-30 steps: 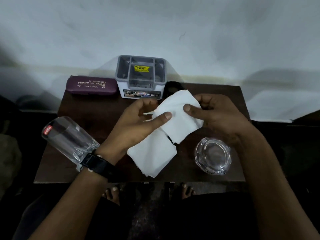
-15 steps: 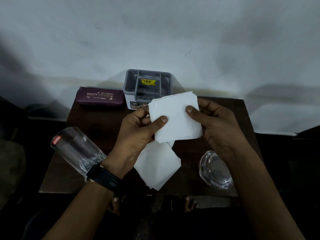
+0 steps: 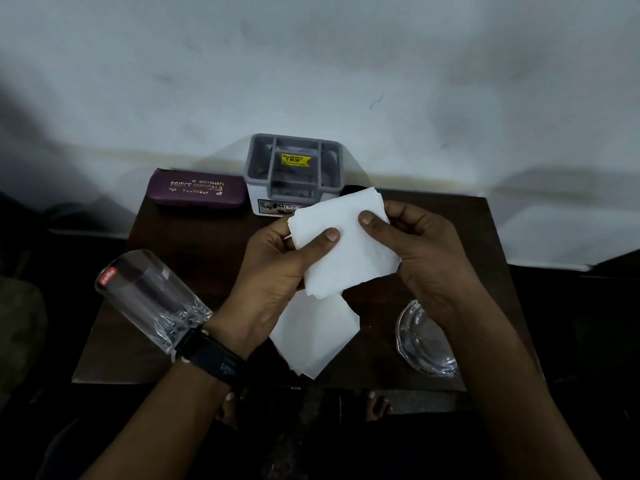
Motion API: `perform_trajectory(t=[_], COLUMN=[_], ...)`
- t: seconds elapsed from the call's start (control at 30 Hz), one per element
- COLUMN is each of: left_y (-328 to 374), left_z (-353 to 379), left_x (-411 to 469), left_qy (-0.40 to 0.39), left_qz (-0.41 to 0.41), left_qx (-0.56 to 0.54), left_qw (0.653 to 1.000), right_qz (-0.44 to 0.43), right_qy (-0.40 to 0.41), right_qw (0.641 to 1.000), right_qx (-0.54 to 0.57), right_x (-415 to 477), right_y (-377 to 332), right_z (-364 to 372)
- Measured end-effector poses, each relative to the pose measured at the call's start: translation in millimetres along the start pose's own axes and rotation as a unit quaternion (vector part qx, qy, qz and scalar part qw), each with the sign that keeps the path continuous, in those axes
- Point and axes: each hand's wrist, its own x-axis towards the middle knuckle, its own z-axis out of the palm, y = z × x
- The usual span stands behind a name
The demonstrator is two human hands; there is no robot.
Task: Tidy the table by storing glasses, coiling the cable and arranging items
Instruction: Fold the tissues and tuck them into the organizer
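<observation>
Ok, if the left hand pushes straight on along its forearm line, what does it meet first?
Besides the white tissue it pinches together with the right hand, the left hand heads for the grey organizer at the back edge of the table. Its height is unclear, so it might pass over.

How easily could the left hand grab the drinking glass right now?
Probably not yet: the left hand pinches the white tissue. The drinking glass sits just beside its wrist, nothing between, so letting go should suffice.
</observation>
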Motion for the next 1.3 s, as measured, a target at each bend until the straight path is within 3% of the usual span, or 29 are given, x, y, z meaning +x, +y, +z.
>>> perform_trajectory(t=[0.27,0.4,0.43,0.5,0.57,0.7,0.9,1.3], left_y=[-1.3,8.0,12.4,19.6,22.6,23.1,29.2,29.0], left_z=[-1.5,-13.2,-19.3,-32.2,-42.7,-51.3,-55.6,-54.8], left_x=[-2.3,2.8,5.0,7.9,8.0,5.5,3.3,4.4], left_qy=[-0.005,0.082,0.112,0.165,0.195,0.196,0.193,0.184], left_qz=[-0.032,0.005,0.022,0.057,0.074,0.055,0.07,0.074], left_qx=[0.041,0.037,0.03,0.023,0.032,0.064,0.112,0.112], left_qw=[0.999,0.996,0.993,0.984,0.978,0.977,0.972,0.974], right_qz=[0.0,0.024,0.02,-0.007,0.0,-0.011,-0.078,-0.117], right_qy=[0.0,-0.007,0.009,0.028,-0.014,-0.12,-0.177,-0.179], right_qw=[0.998,0.999,0.996,0.955,0.899,0.836,0.743,0.734], right_qx=[-0.067,-0.037,-0.088,-0.294,-0.437,-0.535,-0.641,-0.644], right_x=[1.9,7.9,11.3,18.2,16.1,-6.4,-11.4,-1.6], right_y=[6.2,7.7,8.8,14.8,21.8,42.5,43.3,49.2], right_z=[3.3,5.4,4.7,0.1,1.9,23.8,41.9,37.1])
